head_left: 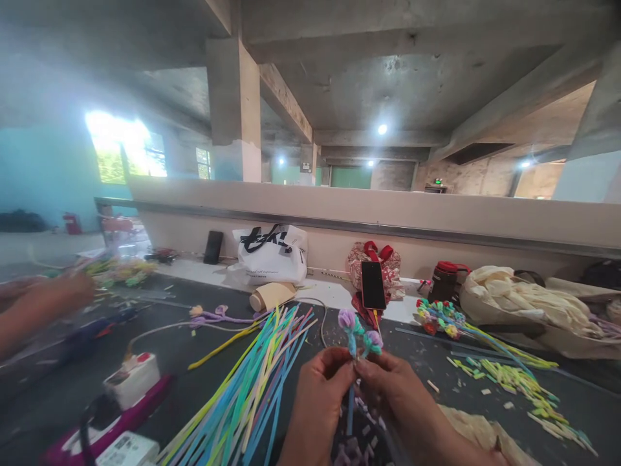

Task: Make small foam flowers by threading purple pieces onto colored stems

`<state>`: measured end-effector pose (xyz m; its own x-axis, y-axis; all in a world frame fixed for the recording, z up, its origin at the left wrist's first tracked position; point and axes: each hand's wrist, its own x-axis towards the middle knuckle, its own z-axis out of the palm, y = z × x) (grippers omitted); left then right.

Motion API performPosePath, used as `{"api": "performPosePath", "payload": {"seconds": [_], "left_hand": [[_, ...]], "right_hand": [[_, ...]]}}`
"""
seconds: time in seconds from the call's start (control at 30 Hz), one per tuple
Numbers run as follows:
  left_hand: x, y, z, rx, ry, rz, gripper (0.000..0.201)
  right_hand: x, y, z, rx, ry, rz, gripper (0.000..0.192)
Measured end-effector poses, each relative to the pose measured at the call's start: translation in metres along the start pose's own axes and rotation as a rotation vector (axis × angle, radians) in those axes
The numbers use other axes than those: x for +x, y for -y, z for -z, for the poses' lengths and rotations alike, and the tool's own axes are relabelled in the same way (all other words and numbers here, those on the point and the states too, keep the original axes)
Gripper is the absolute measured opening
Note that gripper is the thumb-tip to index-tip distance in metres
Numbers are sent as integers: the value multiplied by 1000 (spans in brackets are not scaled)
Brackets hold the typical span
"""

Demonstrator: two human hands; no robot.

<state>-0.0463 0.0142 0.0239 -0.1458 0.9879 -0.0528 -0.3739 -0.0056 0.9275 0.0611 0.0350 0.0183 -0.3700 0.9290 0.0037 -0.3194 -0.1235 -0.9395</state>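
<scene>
My left hand (316, 396) and my right hand (403, 392) meet at the lower middle, thumbs and fingertips pinched together on a pipe-cleaner flower (347, 320). Two fuzzy purple heads with teal-green parts stand up above my fingers, and a blue stem hangs down below them. The exact grip point is covered by my fingertips. To the left of my hands lies a spread bundle of long pipe cleaners (242, 382) in yellow, green, teal, blue and pink. Past its upper end rests a purple pipe-cleaner piece (220, 316) with a peach tip.
Cut pieces (519, 382) and a finished-looking flower bunch (441, 320) lie at right. A phone (372, 286) leans on a patterned bag, beside a white bag (272, 255) and dark bottle (445, 283). A purple power strip (155, 395) holds plugs. Another person's hand (72, 291) works at far left.
</scene>
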Motion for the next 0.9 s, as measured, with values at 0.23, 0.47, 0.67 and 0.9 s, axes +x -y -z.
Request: {"api": "performPosePath", "payload": {"seconds": [0.23, 0.47, 0.67, 0.9], "left_hand": [[7, 2, 2, -92, -39, 7, 26], [12, 2, 7, 50, -105, -25, 24], [2, 1, 4, 37, -79, -108, 27], [1, -15, 15, 416, -170, -445, 26]], "right_hand": [[6, -2, -8, 80, -88, -16, 25], [13, -8, 1, -73, -124, -11, 27], [17, -4, 11, -87, -50, -45, 31], [-1, 18, 12, 10, 4, -153, 18]]}}
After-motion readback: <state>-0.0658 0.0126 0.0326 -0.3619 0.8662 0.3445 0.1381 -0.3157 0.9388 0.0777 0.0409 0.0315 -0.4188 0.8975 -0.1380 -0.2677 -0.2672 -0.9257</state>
